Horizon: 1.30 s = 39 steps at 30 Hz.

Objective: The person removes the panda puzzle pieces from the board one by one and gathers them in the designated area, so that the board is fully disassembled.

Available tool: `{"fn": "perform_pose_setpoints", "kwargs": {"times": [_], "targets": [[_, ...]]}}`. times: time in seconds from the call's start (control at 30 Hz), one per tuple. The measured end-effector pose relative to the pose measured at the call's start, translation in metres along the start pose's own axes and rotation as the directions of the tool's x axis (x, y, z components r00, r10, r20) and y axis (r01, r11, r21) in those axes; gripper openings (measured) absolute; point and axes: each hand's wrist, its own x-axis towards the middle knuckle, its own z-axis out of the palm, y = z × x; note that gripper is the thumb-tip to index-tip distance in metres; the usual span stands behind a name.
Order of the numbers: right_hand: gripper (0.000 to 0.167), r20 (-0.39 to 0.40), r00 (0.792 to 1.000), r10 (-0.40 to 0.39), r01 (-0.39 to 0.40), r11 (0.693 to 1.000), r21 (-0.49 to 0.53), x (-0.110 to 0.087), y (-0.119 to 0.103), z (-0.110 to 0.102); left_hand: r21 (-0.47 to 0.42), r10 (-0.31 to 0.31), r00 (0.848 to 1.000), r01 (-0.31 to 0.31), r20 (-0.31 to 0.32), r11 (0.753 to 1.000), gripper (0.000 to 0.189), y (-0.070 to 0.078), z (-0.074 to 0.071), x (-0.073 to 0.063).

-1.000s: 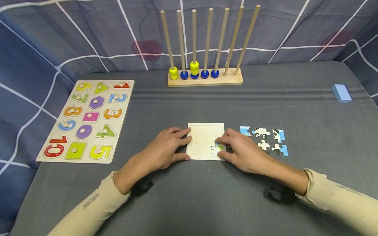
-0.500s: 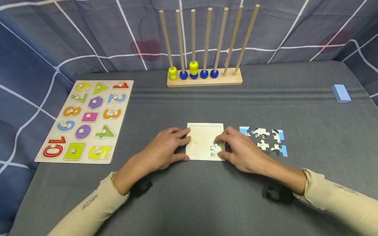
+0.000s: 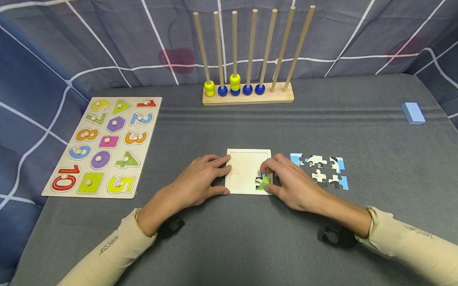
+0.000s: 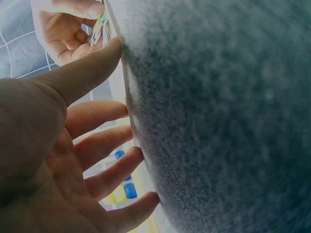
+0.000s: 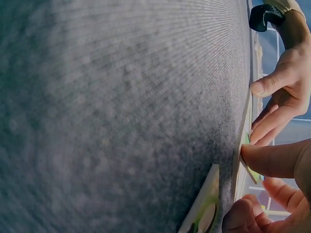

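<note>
A pale square wooden puzzle tray [image 3: 243, 167] lies flat in front of me. My left hand [image 3: 200, 178] touches its left side, with thumb and fingertips spread along the edge. At the tray's lower right corner, my right hand [image 3: 295, 184] pinches a green, black and white jigsaw piece [image 3: 263, 182] between thumb and fingers. In the right wrist view this jigsaw piece [image 5: 252, 171] sits tilted at the thumb tip. Fingers cover part of it from above. Several loose jigsaw pieces [image 3: 317, 161], with panda and blue patches, lie right of the tray, partly behind the right hand.
A number-and-shape peg board [image 3: 143, 149] lies on the left. At the back stands a wooden peg stand [image 3: 247, 100] with yellow and blue beads. A light blue block [image 3: 414, 113] is far right. Patterned cloth [image 3: 136, 43] hangs behind the grey table.
In the right hand's grip the jigsaw piece has changed tilt over the corner: its face looked pale with glare before and shows green and black now. The left hand stays at the tray's edge.
</note>
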Motion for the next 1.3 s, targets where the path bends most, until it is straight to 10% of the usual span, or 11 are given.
{"fn": "perform_pose_setpoints", "kwargs": {"times": [0.77, 1.3], "targets": [[0.021, -0.032, 0.999, -0.008, 0.018, 0.954, 0.3, -0.009, -0.001, -0.005, 0.015, 0.01, 1.0, -0.009, -0.011, 1.0, 0.064, 0.001, -0.001, 0.0], [0.025, -0.092, 0.994, 0.067, -0.031, 0.94, 0.341, -0.077, 0.034, -0.046, 0.009, 0.01, 1.0, -0.009, -0.003, 1.0, 0.063, 0.0, -0.001, 0.0]]}}
